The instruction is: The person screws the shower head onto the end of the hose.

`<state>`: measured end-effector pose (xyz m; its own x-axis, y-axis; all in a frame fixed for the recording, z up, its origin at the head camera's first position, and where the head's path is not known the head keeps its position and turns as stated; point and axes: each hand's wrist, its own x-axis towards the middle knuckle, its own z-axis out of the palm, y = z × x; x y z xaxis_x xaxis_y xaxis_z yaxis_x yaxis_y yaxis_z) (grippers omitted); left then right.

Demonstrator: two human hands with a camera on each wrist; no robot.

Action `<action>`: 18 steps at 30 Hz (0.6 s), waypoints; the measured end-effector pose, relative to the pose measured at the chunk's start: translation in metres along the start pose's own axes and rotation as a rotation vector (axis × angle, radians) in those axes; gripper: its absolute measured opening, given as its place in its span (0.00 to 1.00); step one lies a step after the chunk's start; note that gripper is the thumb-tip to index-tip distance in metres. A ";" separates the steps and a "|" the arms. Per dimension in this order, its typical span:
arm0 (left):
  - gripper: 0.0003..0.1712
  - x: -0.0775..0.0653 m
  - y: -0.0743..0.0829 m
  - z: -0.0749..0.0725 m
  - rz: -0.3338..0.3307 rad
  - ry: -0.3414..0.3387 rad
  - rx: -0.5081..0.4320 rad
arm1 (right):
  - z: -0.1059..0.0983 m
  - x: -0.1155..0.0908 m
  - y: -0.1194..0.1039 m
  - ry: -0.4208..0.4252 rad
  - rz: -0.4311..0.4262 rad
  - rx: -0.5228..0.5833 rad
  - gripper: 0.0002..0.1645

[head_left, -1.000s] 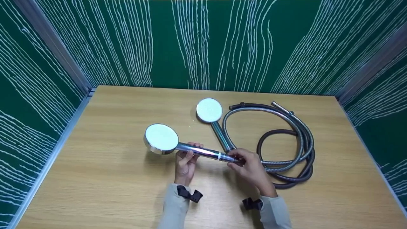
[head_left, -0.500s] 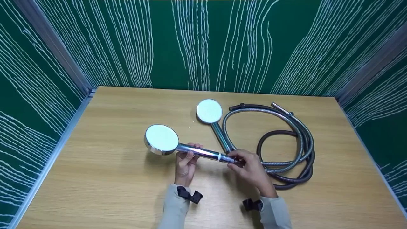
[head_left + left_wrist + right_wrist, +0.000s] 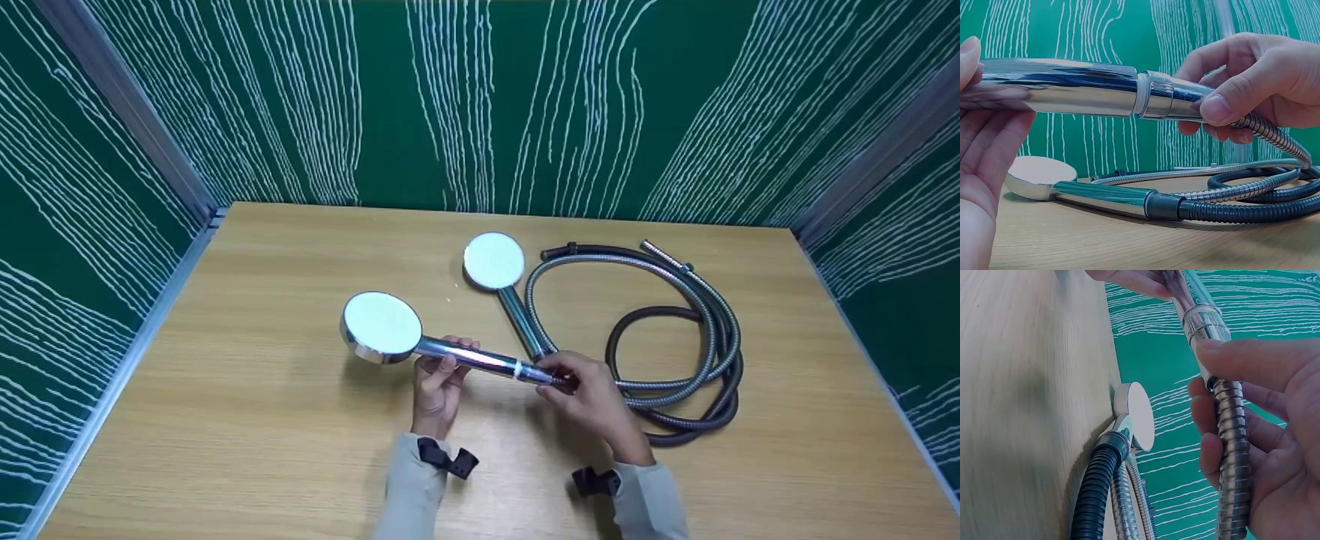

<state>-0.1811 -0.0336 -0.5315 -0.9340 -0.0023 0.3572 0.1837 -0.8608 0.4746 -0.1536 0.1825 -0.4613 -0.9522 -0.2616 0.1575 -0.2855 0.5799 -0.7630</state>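
My left hand (image 3: 437, 394) holds a chrome shower head (image 3: 381, 324) by its handle (image 3: 1084, 90), thumb on the near side and fingers beneath. The round white face points up, raised above the table. At the handle's lower end, a chrome hose connector (image 3: 1165, 95) meets it, with a whitish ring (image 3: 1141, 94) showing at the joint. My right hand (image 3: 592, 397) pinches that connector between thumb and fingers. From it a ribbed metal hose (image 3: 1233, 455) runs past my curled fingers. A second shower head (image 3: 493, 261) lies just behind, joined to a black ribbed hose (image 3: 1095, 489).
Coiled silver and black hoses (image 3: 724, 367) lie on the right of the wooden table (image 3: 225, 420). Green walls (image 3: 390, 97) with white wavy lines stand at the back and both sides. The second shower head's handle end lies close to my right hand.
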 end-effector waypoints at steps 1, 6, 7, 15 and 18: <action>0.10 0.000 0.000 0.000 -0.001 0.001 -0.001 | 0.000 0.000 0.000 0.001 -0.003 0.001 0.18; 0.10 0.000 -0.001 -0.002 -0.005 -0.001 0.007 | 0.001 0.000 0.002 0.012 -0.044 0.012 0.18; 0.10 0.000 -0.001 -0.003 -0.006 -0.003 0.007 | 0.001 0.000 0.002 0.013 -0.048 0.017 0.18; 0.10 0.000 0.000 -0.002 -0.008 -0.001 0.002 | 0.001 0.001 0.001 0.008 -0.010 0.012 0.21; 0.10 0.000 0.000 -0.001 -0.009 0.006 -0.006 | 0.001 0.000 0.001 0.015 0.002 0.011 0.21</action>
<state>-0.1811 -0.0341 -0.5325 -0.9376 0.0027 0.3477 0.1729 -0.8640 0.4729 -0.1542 0.1821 -0.4627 -0.9544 -0.2487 0.1653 -0.2824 0.5718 -0.7702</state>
